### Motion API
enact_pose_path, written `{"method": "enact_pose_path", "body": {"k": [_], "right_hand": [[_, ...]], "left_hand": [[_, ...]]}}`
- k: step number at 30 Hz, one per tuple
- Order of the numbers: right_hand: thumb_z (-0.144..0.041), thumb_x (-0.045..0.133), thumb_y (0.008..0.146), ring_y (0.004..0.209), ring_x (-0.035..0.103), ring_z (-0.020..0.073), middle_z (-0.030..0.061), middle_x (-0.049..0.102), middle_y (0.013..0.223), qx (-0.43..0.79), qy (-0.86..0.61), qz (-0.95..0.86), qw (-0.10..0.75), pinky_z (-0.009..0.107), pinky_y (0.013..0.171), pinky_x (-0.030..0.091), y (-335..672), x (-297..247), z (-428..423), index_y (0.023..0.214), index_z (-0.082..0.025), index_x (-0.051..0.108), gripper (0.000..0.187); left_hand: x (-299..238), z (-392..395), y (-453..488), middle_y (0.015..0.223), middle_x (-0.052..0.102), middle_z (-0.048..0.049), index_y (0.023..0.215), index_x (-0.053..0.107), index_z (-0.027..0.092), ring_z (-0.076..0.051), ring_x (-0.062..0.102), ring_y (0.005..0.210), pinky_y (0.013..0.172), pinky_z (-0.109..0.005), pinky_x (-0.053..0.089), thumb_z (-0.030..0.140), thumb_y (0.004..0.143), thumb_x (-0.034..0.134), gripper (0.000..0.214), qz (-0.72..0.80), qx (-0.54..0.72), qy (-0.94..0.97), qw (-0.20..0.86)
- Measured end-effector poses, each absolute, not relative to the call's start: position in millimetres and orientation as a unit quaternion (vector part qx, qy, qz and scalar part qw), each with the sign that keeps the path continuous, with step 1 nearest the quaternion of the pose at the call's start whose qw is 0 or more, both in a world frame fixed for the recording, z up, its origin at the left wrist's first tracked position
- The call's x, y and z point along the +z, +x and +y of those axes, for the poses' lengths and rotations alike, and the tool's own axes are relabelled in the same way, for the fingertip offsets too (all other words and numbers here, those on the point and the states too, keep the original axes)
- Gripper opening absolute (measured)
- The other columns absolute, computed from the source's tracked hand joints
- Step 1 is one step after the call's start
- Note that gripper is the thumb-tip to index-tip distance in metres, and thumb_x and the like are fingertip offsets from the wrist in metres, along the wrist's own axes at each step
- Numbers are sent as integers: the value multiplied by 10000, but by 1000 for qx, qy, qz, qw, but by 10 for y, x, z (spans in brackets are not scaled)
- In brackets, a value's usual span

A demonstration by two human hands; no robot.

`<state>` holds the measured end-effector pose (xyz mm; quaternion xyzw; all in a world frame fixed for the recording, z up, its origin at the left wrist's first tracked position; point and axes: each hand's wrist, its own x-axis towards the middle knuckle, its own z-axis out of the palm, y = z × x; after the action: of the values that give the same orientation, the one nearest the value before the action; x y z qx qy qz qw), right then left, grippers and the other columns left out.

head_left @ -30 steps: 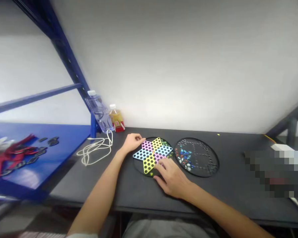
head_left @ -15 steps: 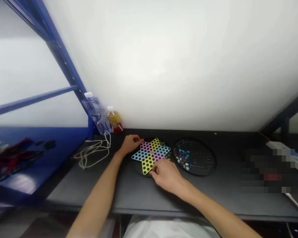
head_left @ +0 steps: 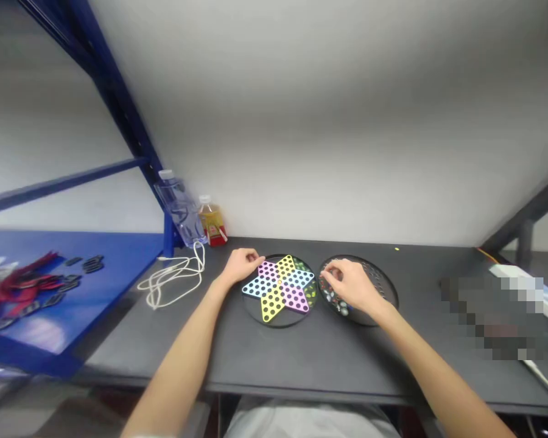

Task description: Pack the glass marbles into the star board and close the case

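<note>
A star-shaped Chinese checkers board (head_left: 278, 287) with pink, yellow, blue and green points lies on a round black disc (head_left: 278, 322). My left hand (head_left: 242, 265) rests at its left edge, fingertips touching the pink point and holding nothing visible. To the right sits a second round, black perforated disc (head_left: 383, 292), with coloured glass marbles (head_left: 332, 298) gathered on its left side. My right hand (head_left: 349, 285) hovers low over those marbles with curled fingers, hiding many of them. Whether it holds a marble is hidden.
The dark tabletop (head_left: 301, 365) carries a looped white cable (head_left: 173, 280), a tilted clear plastic bottle (head_left: 180, 210) and a juice bottle (head_left: 212, 223). A blue shelf (head_left: 64, 292) at left holds red and dark items. A pixelated patch covers the table's right side.
My right hand has moved rightward from the front of the star board to above the marbles on the second disc. My left hand stays at the board's left edge.
</note>
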<state>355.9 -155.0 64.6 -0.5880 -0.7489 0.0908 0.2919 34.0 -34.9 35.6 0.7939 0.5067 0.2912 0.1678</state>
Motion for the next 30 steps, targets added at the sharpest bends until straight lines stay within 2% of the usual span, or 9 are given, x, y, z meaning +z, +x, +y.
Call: {"method": "enact_pose_path", "body": {"k": [4,8,11,14,19,22,26,30], "right_hand": [[-352,533,853,693,595,193,54,687,729,79,-606,-724,321,299,682,414,3963,562,-1406,825,-187,714,246],[-364,524,840,633,590,179,40,677,693,101,-646,-675,342,294,642,414,4353,383,-1319,819,-185,715,263],[-322,556,800,633,579,178,40,659,668,84,-653,-684,315,300,653,415,4495,305,-1311,801,-178,720,218],[-235,562,765,677,583,178,46,665,728,91,-629,-704,316,302,681,433,4495,301,-1335,845,-176,725,191],[-133,556,717,758,598,174,58,689,903,164,-564,-741,325,301,719,468,4373,335,-1400,958,-179,723,297],[-125,545,728,767,603,179,64,699,937,187,-553,-748,315,305,720,473,4312,335,-1396,975,-179,726,311],[-252,512,854,817,620,197,79,706,923,160,-584,-714,351,321,778,465,4189,318,-1299,941,-174,730,247],[-359,555,868,815,604,199,78,680,854,106,-610,-726,298,306,770,442,3973,301,-1198,851,-166,722,255]], "left_hand": [[358,-341,336,630,665,-36,731,725,165,-157,579,598,586,-251,417,466,770,603,327,504,294,792,176],[344,-305,324,675,672,-24,835,728,164,-145,563,597,590,-250,424,308,740,586,224,490,303,791,205],[332,-266,308,768,685,-24,925,711,161,-141,571,634,610,-250,443,170,653,541,321,481,319,784,228],[330,-236,288,849,695,-29,930,691,164,-141,586,670,642,-255,462,121,594,516,381,479,335,775,238],[333,-236,289,823,713,-36,877,702,171,-173,636,730,724,-286,489,240,699,586,224,500,343,759,238],[327,-245,307,822,731,-44,848,734,180,-195,656,762,743,-293,491,370,766,598,247,497,328,771,227],[331,-244,315,836,742,-47,822,754,185,-202,663,778,748,-288,494,410,791,585,284,481,314,787,224],[362,-249,304,795,737,-43,795,752,180,-193,654,733,697,-274,491,395,778,597,266,467,286,803,235]]}}
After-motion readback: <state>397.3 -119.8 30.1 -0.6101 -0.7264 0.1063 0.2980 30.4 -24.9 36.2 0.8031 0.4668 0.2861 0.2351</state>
